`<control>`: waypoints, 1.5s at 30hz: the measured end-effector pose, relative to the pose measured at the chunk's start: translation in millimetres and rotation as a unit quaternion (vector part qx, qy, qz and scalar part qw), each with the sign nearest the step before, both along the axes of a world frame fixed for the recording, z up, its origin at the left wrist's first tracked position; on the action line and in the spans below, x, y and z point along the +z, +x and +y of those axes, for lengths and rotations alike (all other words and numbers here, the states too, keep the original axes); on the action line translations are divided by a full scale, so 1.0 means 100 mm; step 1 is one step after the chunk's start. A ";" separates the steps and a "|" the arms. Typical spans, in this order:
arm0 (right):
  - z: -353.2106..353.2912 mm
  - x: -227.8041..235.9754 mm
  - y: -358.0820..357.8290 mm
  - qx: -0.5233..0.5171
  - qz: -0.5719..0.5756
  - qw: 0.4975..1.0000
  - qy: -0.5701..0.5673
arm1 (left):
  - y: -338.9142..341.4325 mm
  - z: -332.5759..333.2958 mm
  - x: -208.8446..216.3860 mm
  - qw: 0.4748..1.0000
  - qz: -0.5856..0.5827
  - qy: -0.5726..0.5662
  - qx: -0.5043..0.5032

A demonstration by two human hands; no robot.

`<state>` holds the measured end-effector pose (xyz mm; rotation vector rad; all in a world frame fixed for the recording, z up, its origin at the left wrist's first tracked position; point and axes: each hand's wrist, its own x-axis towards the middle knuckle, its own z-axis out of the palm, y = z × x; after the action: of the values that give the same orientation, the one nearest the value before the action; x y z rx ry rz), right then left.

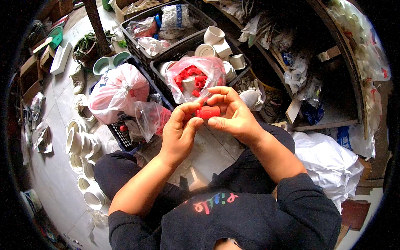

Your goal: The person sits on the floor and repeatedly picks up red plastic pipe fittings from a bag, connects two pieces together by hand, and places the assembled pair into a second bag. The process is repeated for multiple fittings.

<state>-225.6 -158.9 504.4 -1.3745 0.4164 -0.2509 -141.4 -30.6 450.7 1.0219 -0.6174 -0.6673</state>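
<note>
A small red plastic fitting (209,112), roughly tube-shaped with a stepped end, is held up in front of me over the floor. My left hand (180,127) pinches its left end between thumb and fingers. Around its right end curl the fingers and thumb of my right hand (239,121), closed on it. Just beyond my hands, an open clear plastic bag (173,83) holds several similar red fittings (200,80). That bag rests in a black crate (156,63) among white pipe fittings (213,35).
To the left, a tied pinkish bag (118,89) sits on a dark blue basket (125,143). Large white fittings (79,141) line the tiled floor (54,100). At right are a white sack (329,160) and a wooden shelf (329,125). Another crate (143,54) stands behind.
</note>
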 end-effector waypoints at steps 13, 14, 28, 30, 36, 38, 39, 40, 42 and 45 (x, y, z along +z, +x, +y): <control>-0.18 0.03 -0.04 0.086 0.106 0.988 0.077 | 0.03 0.02 -0.03 0.999 -0.047 0.010 0.009; -0.16 0.03 -0.04 0.070 0.092 0.992 0.051 | 0.02 0.02 -0.02 0.999 -0.043 0.011 0.008; -0.06 -0.03 -0.01 0.046 0.022 0.999 0.006 | 0.00 0.00 0.00 1.000 -0.003 -0.004 0.005; -0.13 0.04 -0.02 0.048 0.113 0.991 0.060 | 0.00 0.01 -0.01 1.000 -0.003 0.003 0.007; 0.00 -0.01 0.01 0.038 0.013 0.999 -0.020 | 0.00 0.01 -0.05 1.000 -0.013 0.010 0.012; -0.10 0.06 -0.02 0.060 0.105 0.991 0.054 | -0.01 0.01 -0.04 1.000 -0.003 0.006 0.011; -0.16 0.02 -0.05 0.076 0.104 0.989 0.068 | -0.01 0.01 -0.03 1.000 0.002 0.003 0.010; -0.18 0.00 -0.07 0.092 0.103 0.987 0.083 | -0.01 0.01 -0.03 1.000 -0.001 0.002 0.008; -0.03 0.00 -0.01 0.047 0.057 0.997 -0.006 | -0.01 0.01 -0.05 1.000 -0.005 0.003 0.003; -0.04 -0.04 -0.02 0.050 0.061 0.997 -0.007 | -0.01 0.01 -0.05 1.000 -0.019 0.010 0.007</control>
<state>-227.1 -162.6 500.6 -1.4249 0.4451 -0.0878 -142.2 -29.4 445.7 1.0581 -0.6366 -0.6448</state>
